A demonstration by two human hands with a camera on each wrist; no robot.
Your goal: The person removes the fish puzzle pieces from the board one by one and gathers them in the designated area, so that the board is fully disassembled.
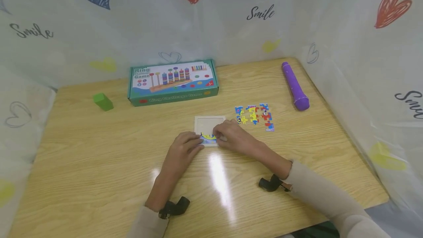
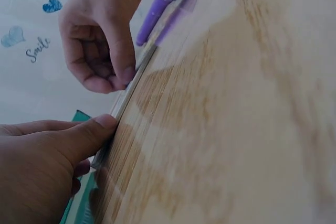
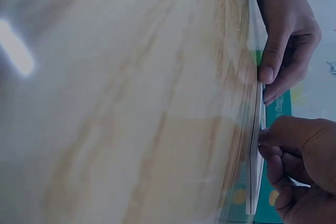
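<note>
A small square puzzle tray [image 1: 205, 123] with a pale wooden rim lies on the table in front of me. Joined blue and yellow puzzle pieces [image 1: 208, 140] fill its near side. My left hand [image 1: 184, 150] holds the tray's near left corner, thumb at the front edge and fingers over the rim. At the near right corner my right hand [image 1: 235, 136] pinches a puzzle piece down at the tray, thumb and forefinger together; the fingers mostly hide the piece. From the right wrist view, the tray [image 3: 253, 174] shows edge-on, flat on the tabletop.
Several loose puzzle pieces [image 1: 253, 115] lie in columns right of the tray. Behind stands a green ring game box [image 1: 173, 83]. A green block [image 1: 103, 101] sits at the left, a purple microphone [image 1: 295, 86] at the far right. Printed sheeting [image 1: 224, 32] borders the table.
</note>
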